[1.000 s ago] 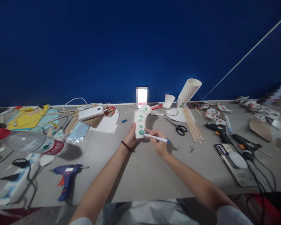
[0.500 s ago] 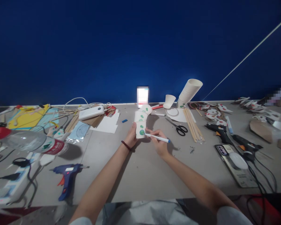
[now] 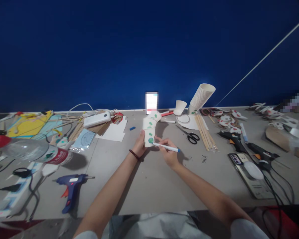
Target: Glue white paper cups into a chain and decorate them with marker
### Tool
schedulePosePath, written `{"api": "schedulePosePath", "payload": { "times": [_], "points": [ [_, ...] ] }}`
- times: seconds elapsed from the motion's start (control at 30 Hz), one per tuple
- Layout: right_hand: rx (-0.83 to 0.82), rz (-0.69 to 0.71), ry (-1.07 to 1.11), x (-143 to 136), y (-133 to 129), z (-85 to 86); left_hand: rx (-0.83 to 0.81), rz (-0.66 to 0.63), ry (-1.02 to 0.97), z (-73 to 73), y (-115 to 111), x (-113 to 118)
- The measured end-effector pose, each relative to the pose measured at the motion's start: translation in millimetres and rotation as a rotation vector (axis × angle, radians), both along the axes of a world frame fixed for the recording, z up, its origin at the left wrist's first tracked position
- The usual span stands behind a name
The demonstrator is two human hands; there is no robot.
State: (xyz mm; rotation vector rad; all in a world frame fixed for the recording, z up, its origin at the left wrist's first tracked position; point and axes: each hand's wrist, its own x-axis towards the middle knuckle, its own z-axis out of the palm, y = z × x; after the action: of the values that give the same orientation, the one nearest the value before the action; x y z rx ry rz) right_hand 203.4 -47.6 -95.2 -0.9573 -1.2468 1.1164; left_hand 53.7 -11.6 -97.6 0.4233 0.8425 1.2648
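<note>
Fingers of our right hand (image 3: 169, 156) pinch a pen (image 3: 171, 148), its tip slightly lower than before, by the bottom dot (image 3: 150, 140) on the cups (image 3: 149, 124); our left hand (image 3: 139, 146) still grips them.

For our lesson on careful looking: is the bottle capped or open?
The bottle is capped: a red cap covers its neck. How tightly it is screwed on, I cannot tell.

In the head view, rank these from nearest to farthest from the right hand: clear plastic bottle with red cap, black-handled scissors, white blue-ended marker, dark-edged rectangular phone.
1. White blue-ended marker: held in the right hand.
2. Black-handled scissors: just beyond, to its right.
3. Dark-edged rectangular phone: farther right.
4. Clear plastic bottle with red cap: far left.
</note>
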Motion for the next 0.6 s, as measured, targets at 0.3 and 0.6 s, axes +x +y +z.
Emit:
{"api": "schedulePosePath", "payload": {
  "times": [0.3, 0.6],
  "points": [
    [-0.003, 0.010, -0.013, 0.8, -0.5, -1.9, 0.015, 0.024, 0.015, -0.8, -0.2, 1.7],
    [0.024, -0.017, -0.050, -0.6, -1.7, -1.6, 0.011, 0.020, 0.027, 0.0, -0.7, 1.1]
  ]
}}
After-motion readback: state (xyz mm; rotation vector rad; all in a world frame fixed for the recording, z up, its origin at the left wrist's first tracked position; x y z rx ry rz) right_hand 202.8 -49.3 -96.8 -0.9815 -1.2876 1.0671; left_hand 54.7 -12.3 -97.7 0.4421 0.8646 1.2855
